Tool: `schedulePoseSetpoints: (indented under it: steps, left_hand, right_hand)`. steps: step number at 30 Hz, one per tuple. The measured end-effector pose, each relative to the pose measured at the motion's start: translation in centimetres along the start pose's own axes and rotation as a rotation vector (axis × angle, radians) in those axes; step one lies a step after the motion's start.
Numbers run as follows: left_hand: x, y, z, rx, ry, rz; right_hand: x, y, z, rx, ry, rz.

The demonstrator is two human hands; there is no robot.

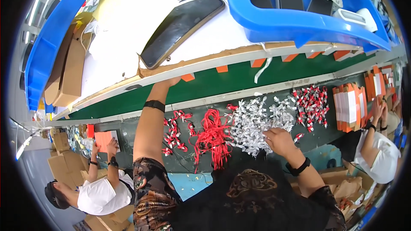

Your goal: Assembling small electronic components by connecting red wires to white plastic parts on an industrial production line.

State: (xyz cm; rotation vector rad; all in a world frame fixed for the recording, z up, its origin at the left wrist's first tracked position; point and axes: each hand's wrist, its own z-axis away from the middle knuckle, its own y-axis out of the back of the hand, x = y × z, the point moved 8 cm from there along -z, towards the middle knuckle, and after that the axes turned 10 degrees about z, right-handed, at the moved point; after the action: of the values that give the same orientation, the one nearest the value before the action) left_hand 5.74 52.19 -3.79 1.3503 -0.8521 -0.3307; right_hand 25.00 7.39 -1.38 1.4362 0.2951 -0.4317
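My left hand [173, 81] reaches forward under the shelf edge, beside a small orange-and-white box [187, 77] on the green conveyor belt [205, 87]. The shelf hides most of its fingers, so I cannot see whether they hold anything. At the near right side of a heap of white bundled cables [250, 124], my right hand [281, 142] bends its fingers together against the pile. What lies between those fingertips is too small to make out. Left of the white heap is a tangle of long red cords [212, 134]. Red-and-white bundles [311, 105] lie to its right.
On the shelf above are a phone [182, 25] and a blue bin [308, 23] with black devices. More red bundles [175, 134] lie by my left forearm. Orange boxes [349, 107] stand at the right. Co-workers [100, 192] handle boxes on both sides.
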Motion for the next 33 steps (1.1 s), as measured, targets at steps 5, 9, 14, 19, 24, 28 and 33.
schedulePoseSetpoints:
  steps: [5, 9, 14, 19, 24, 28, 33]
  left_hand:
    - [3.7, 2.1, 0.3, -0.143, 0.16, -0.125]
    - [2.6, 2.2, 0.6, -0.022, 0.165, -0.09]
    - [2.8, 1.8, 0.9, 0.058, 0.066, -0.043]
    - [1.8, 0.4, 1.0, -0.077, 0.025, -0.194]
    - [1.4, 0.5, -0.1, -0.344, 0.253, -0.352]
    - [-2.1, 0.2, -0.1, -0.216, 0.269, -0.233]
    - [-1.0, 2.9, 1.9, -0.04, 0.255, 0.017]
  right_hand:
    - [0.5, -1.4, 1.8, -0.055, -0.037, 0.008]
    - [0.4, -2.0, 2.0, -0.078, -0.034, 0.005]
    - [0.2, -2.4, 2.9, -0.064, -0.03, 0.045]
    - [0.5, -3.8, 3.2, -0.154, -0.072, 0.072]
    - [1.4, -4.9, 2.6, -0.23, -0.084, 0.125]
    - [1.5, -4.4, 2.1, -0.213, -0.088, 0.105]
    - [1.8, -6.2, 1.7, -0.239, -0.062, 0.109]
